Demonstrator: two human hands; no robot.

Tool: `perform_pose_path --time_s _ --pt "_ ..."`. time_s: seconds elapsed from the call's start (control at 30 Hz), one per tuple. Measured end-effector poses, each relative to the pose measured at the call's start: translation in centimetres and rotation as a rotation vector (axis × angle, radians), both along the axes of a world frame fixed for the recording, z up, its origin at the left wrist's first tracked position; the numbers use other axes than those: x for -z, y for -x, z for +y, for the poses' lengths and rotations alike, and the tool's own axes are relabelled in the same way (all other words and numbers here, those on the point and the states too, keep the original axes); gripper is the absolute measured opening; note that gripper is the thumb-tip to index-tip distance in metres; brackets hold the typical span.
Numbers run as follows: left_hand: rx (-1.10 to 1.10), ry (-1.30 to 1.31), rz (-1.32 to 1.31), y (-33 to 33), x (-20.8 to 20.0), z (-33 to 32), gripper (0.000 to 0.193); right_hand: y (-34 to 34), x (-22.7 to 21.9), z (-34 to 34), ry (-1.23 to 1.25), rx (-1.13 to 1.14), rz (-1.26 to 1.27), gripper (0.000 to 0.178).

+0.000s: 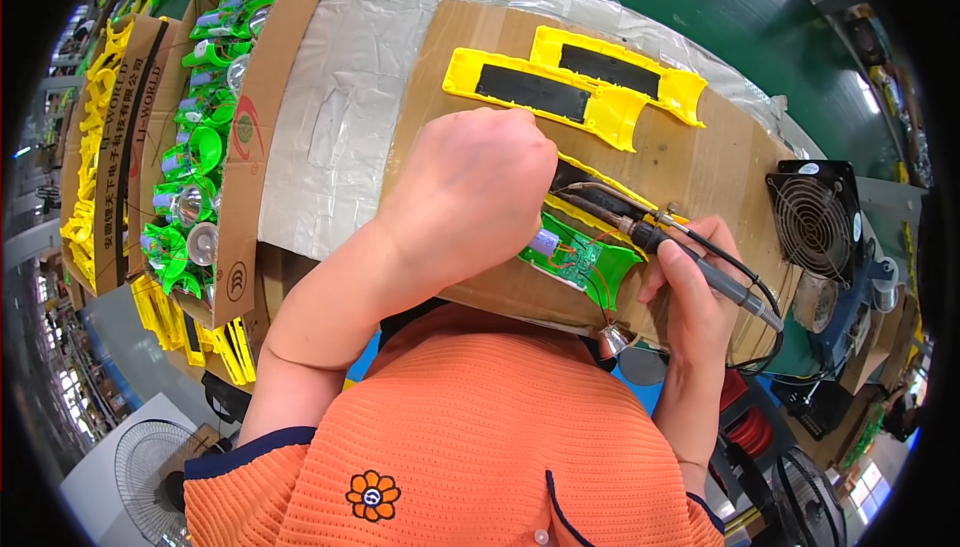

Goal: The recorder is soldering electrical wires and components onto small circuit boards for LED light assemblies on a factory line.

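Observation:
My right hand (695,282) grips a soldering iron (650,237) with a black and grey handle and a thin metal tube clamped alongside. Its tip points left toward my left hand (475,187), which is closed like a fist; whatever it may hold is hidden behind the knuckles. Under the iron lies a yellow shell half (580,165) with a black strip inside, partly covered by my left hand. Just nearer, a green shell half (625,265) carries a small circuit board (580,259) and a light-purple cylinder cell (545,242). From its wires hangs a silver lamp reflector (613,340).
Two yellow shell halves (535,92) lie farther back on the cardboard sheet (430,77). At left, one cardboard box (250,147) holds several green shells with reflectors; another box (125,167) holds yellow shells. A black square fan (815,217) and a solder spool (815,305) stand at right.

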State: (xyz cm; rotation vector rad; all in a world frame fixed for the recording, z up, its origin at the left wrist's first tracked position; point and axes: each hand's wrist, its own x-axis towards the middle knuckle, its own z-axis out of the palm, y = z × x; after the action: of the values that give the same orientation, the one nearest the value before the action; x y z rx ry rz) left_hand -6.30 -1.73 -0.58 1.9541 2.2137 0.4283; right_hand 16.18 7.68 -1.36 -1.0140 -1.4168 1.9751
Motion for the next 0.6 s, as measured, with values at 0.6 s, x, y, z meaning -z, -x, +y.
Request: perform_pose_path --time_s 0.6 --pt "-0.014 0.009 0.0 0.02 -0.02 0.26 0.012 0.83 -0.48 0.02 -0.009 -0.004 -0.094 0.014"
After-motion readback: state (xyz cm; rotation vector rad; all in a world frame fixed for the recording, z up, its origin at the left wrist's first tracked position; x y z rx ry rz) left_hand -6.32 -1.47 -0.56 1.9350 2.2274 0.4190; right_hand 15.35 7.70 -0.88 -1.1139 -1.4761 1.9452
